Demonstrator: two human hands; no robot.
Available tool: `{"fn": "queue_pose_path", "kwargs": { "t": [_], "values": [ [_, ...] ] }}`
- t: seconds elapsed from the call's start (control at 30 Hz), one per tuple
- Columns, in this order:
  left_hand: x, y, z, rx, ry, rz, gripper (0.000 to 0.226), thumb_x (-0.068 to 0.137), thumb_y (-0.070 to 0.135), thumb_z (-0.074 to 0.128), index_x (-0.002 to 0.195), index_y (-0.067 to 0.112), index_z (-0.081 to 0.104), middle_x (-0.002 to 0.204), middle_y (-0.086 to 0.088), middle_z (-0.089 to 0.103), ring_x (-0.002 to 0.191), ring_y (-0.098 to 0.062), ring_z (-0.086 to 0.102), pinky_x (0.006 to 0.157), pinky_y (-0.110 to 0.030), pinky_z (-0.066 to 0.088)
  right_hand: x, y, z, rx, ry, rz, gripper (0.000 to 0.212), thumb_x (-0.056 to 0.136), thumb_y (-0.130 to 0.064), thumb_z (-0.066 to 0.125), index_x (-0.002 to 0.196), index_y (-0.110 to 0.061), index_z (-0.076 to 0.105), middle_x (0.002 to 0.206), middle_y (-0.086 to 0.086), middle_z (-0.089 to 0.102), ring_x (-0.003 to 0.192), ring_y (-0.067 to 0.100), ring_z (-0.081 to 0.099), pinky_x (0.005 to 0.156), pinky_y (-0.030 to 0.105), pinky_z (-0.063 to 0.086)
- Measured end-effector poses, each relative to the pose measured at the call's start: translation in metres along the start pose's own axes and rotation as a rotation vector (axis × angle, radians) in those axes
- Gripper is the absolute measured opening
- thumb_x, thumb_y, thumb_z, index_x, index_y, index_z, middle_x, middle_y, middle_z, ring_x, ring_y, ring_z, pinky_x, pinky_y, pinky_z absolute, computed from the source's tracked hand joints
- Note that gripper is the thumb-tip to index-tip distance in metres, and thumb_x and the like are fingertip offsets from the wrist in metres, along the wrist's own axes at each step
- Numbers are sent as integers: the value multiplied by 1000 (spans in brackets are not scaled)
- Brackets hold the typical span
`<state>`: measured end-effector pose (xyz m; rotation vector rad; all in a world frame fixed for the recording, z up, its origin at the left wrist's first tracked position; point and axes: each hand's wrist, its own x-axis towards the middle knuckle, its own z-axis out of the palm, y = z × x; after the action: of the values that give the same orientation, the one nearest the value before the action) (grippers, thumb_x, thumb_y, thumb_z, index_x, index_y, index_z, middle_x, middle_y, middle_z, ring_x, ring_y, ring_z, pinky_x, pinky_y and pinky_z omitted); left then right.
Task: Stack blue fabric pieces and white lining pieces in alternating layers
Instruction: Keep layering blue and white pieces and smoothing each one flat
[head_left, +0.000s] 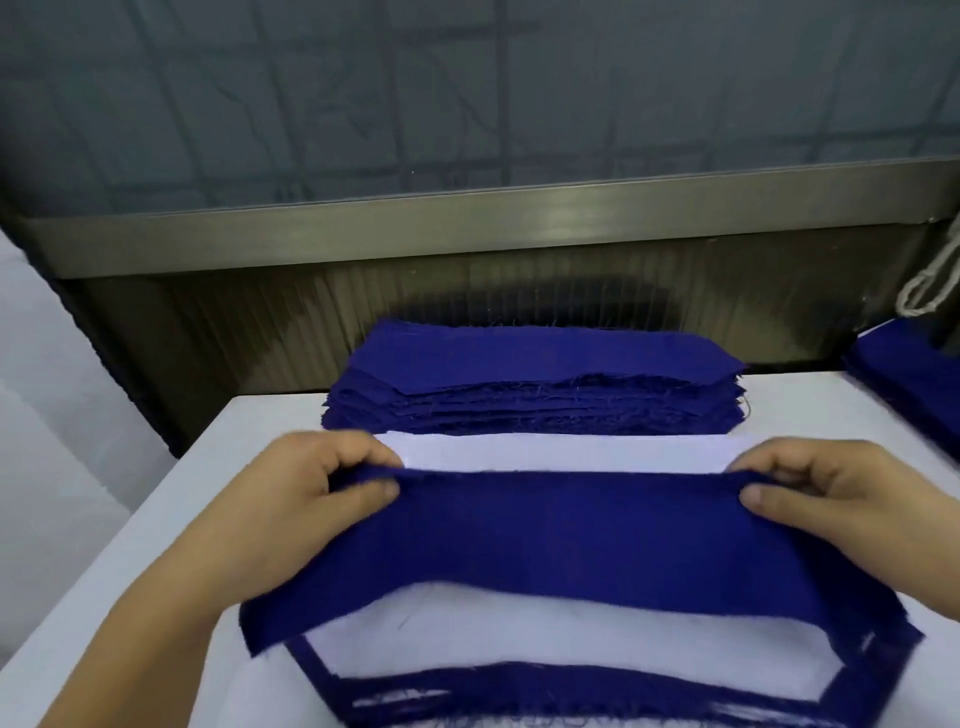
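While pinched, blue fabric piece (566, 540) crosswise (left-right).

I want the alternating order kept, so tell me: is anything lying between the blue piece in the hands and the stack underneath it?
Nothing visible does. The blue piece, pinched by the left hand and right hand, hangs over the white lining piece topping the near stack.

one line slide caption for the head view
Both hands pinch a blue fabric piece over white lining, blue stack behind.
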<state>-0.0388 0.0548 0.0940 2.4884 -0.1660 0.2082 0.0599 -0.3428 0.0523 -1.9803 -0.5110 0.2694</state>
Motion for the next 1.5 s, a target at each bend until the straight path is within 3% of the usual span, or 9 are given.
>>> {"fn": "queue_pose_path", "kwargs": {
  "t": [0.1, 0.3, 0.43, 0.53, 0.6, 0.8, 0.93, 1.13, 1.5],
  "values": [
    [-4, -15, 18, -46, -299, -131, 14, 90, 29, 63, 89, 42, 69, 89, 21, 70, 82, 0, 67, 70, -17, 53, -2, 9, 8, -82, -135, 155, 14, 90, -19, 64, 91, -29, 74, 93, 0, 76, 84, 18, 73, 73, 25, 57],
    [-9, -37, 41, -67, -392, -236, 20, 89, 22, 64, 92, 41, 69, 93, 25, 69, 87, 0, 66, 74, -17, 53, -7, 8, 13, -238, -168, 238, 14, 90, -15, 66, 86, -26, 74, 89, -9, 75, 81, 9, 71, 77, 27, 56],
    [-12, -29, 34, -49, 20, -195, 25, 85, 16, 69, 82, 40, 68, 87, 29, 67, 82, 8, 62, 68, -7, 47, -9, -2, 19, -298, 119, 66, 24, 90, -17, 67, 80, -39, 69, 84, -21, 70, 75, 1, 66, 64, 11, 47],
    [-15, -14, 23, 64, 450, -82, 38, 79, 5, 71, 78, 41, 63, 89, 32, 61, 85, 11, 55, 63, -9, 43, -15, -10, 21, -375, 504, -248, 24, 89, -19, 63, 84, -42, 63, 93, -26, 65, 86, -5, 60, 69, 4, 43],
    [-21, -11, 12, 132, 540, 12, 47, 73, -2, 73, 79, 43, 61, 94, 31, 59, 89, 10, 54, 63, -8, 44, -22, -15, 21, -499, 577, -431, 15, 96, -23, 56, 93, -37, 60, 99, -26, 61, 93, -5, 57, 73, 5, 43],
    [-55, -37, 28, 161, 137, 117, 61, 56, -16, 80, 74, 40, 65, 99, 23, 58, 92, -1, 57, 79, -9, 42, -49, 28, 34, -704, 290, -557, 39, 100, -39, 35, 90, -20, 67, 107, -18, 59, 103, 3, 55, 92, 20, 39],
    [-60, -46, 52, 110, -28, 73, 55, 60, -8, 75, 75, 44, 61, 107, 26, 55, 99, -2, 55, 82, -15, 43, -59, 43, 43, -700, 153, -453, 13, 80, -23, 50, 84, -29, 60, 104, -24, 55, 96, 0, 56, 82, 18, 42],
    [-61, -49, 59, 97, -57, 69, 44, 65, -2, 73, 77, 39, 60, 112, 28, 53, 105, 0, 53, 86, -12, 40, -59, 37, 53, -749, 153, -449, 19, 68, -10, 66, 78, -25, 60, 92, -22, 55, 86, 1, 54, 75, 18, 42],
    [-62, -51, 65, 76, -40, 27, 46, 61, -4, 76, 73, 38, 60, 115, 30, 53, 103, 2, 54, 80, -9, 41, -66, 35, 57, -843, 289, -495, 11, 73, -19, 48, 68, -18, 58, 77, -13, 54, 70, 10, 50, 67, 20, 38]
  ]
}}
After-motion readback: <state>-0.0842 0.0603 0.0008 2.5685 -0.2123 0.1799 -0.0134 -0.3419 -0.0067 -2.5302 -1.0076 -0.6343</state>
